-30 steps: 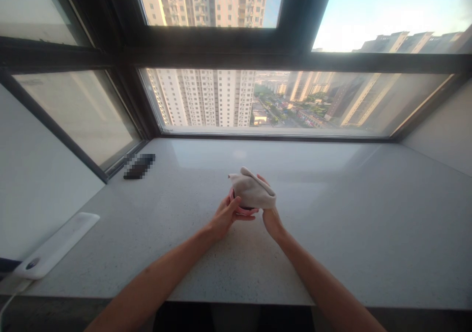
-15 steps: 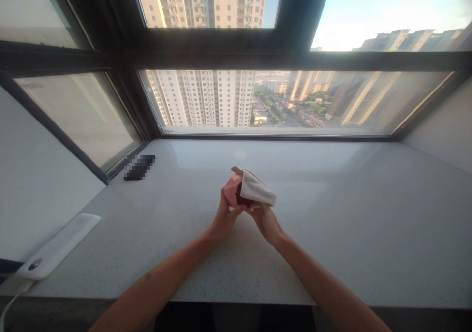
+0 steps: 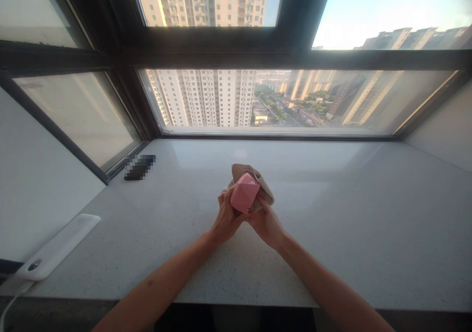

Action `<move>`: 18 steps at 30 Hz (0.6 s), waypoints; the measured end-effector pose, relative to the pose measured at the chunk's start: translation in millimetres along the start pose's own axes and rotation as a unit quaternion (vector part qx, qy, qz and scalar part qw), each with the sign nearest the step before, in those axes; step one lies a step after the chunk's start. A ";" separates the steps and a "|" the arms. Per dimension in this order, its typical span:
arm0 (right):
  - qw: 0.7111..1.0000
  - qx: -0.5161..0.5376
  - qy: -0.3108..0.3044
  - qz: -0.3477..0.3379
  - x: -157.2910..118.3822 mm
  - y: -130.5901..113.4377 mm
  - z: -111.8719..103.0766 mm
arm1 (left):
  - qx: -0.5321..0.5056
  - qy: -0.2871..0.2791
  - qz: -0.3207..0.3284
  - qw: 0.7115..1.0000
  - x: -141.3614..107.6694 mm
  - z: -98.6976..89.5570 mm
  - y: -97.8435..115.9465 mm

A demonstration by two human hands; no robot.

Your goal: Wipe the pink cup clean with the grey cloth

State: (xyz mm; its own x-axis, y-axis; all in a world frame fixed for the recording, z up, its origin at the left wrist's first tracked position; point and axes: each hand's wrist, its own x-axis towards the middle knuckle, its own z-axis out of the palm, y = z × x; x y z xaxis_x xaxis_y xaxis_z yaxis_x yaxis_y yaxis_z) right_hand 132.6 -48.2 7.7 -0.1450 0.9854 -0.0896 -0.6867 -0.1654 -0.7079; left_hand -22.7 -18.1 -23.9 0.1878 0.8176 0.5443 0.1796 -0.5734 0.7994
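Observation:
Between my two hands, above the sill, a pink faceted block-like object [image 3: 244,193] shows its angular face to me. I cannot make out its kind. A beige-and-white cloth [image 3: 266,187] is bunched behind it and along its right side. My left hand [image 3: 226,219] is closed around the object's left and lower side. Against the right side, my right hand [image 3: 266,219] is closed on the cloth, its fingers partly hidden by the folds. The undersides of both the object and the cloth are hidden.
A pale speckled windowsill [image 3: 350,214] lies under my hands. At the left back sits a dark pixelated item [image 3: 140,167]. A white power strip [image 3: 61,246] with a cable lies at the left. Dark-framed windows [image 3: 221,61] stand behind.
The pink object has been turned, so its pink facets face me and its dark reddish-brown side is out of sight. The cloth has shifted from its front to behind it.

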 end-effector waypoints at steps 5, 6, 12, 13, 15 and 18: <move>0.966 -0.207 0.092 -0.128 6.4 5.0 -22.2 | 0.016 -0.081 0.062 0.995 2.5 -0.2 16.4; 0.943 -0.268 0.110 -0.165 8.3 2.3 -27.7 | 0.003 -0.089 0.059 0.994 2.7 -0.3 18.9; 0.764 -0.562 0.063 -0.310 4.0 -30.7 -32.2 | -0.093 -0.066 -0.128 0.985 2.5 6.0 19.8; 0.758 -0.575 0.051 -0.305 0.6 -34.1 -27.4 | -0.101 -0.058 -0.162 0.980 2.4 7.9 18.5; 0.774 -0.561 0.046 -0.290 -5.7 -36.4 -16.3 | -0.100 -0.048 -0.212 0.971 2.5 10.5 15.9; 0.844 -0.461 0.060 -0.269 -8.8 -29.7 -2.8 | -0.082 0.012 -0.212 0.974 5.0 9.7 14.2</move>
State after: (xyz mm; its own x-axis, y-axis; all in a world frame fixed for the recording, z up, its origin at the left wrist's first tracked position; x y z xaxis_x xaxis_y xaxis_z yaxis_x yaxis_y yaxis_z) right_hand 156.3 -51.8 27.5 0.1224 0.9138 0.3873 0.2235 0.3549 -0.9078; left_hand -9.9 -22.7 -12.3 0.1073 0.9811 0.1613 0.0794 -0.1701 0.9822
